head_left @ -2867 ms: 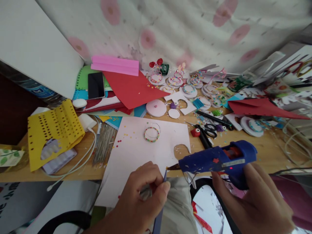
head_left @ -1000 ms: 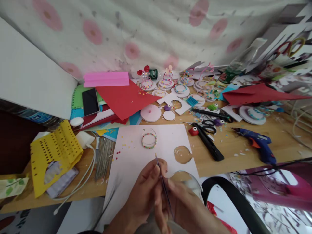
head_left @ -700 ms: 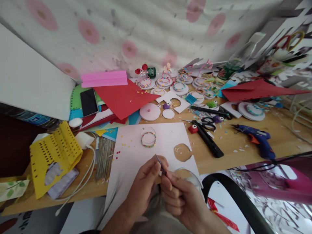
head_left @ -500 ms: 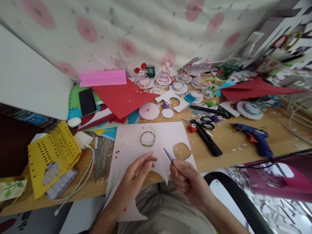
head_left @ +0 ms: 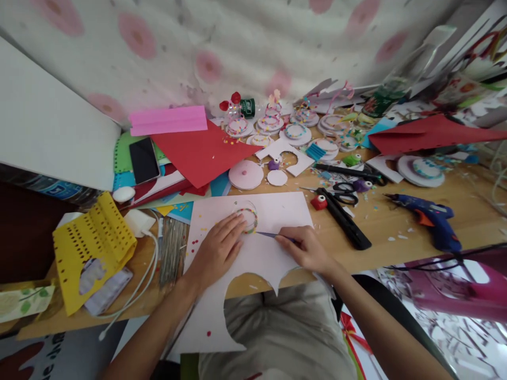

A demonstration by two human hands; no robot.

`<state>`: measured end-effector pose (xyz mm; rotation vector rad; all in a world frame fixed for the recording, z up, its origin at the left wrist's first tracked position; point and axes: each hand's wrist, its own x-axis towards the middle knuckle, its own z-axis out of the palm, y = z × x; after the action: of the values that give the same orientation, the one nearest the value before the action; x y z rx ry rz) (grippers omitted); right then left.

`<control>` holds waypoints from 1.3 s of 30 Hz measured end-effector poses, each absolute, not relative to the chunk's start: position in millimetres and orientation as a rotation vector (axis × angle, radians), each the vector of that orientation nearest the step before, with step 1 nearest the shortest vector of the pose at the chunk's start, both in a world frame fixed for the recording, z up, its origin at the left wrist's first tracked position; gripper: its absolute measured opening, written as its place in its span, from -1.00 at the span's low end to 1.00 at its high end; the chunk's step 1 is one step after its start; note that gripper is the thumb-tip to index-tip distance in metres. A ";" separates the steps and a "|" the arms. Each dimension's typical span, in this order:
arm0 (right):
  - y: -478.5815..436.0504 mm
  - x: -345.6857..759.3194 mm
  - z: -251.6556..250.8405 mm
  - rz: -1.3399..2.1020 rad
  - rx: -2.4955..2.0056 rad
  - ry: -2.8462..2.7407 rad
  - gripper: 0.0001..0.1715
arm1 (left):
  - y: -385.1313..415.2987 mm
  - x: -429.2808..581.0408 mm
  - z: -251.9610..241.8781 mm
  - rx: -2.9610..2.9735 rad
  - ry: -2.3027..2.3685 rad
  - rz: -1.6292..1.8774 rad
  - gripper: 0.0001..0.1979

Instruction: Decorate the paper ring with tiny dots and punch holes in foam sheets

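The left hand [head_left: 219, 250] is lying flat on the pink sheet [head_left: 277, 211], its fingers [head_left: 237, 224] touching the beaded ring [head_left: 247, 217]. At the ring's 4 o'clock, the right hand [head_left: 306, 249] is pinching a thin strip [head_left: 269, 235], its tip pointing at the ring. A glue gun [head_left: 430, 221] is lying on the tabletop [head_left: 396, 243] at 3 o'clock.

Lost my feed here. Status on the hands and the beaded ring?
Left hand flat on pink sheet, fingertips at beaded ring. Right hand pinching thin blue strip, tip beside ring. Nothing between them.

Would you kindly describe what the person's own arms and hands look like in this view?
Both forearms are bare, with no sleeves in view. The left hand and right hand wear no gloves, and no rings, watch or bracelets show. Fingernails look short and unpainted.
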<state>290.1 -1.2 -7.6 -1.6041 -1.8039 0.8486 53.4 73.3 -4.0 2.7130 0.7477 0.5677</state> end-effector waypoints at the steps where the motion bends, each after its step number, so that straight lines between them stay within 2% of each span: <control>1: -1.7 289.8 -7.8 0.840 -1.612 -1.810 -0.53 | 72.9 53.3 -3.8 2.703 0.756 0.553 -0.54; 19: -3.6 286.7 -8.7 0.697 -1.665 -1.901 -0.60 | 74.1 55.5 -4.0 2.661 0.738 0.514 -0.59; 39: -2.3 284.6 -6.4 0.710 -1.721 -1.895 -0.60 | 75.1 55.5 -5.2 2.655 0.737 0.511 -0.64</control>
<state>284.6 -2.3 -6.4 -1.7210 -1.8945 0.7104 55.5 75.1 -5.2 2.6551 0.7371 0.5113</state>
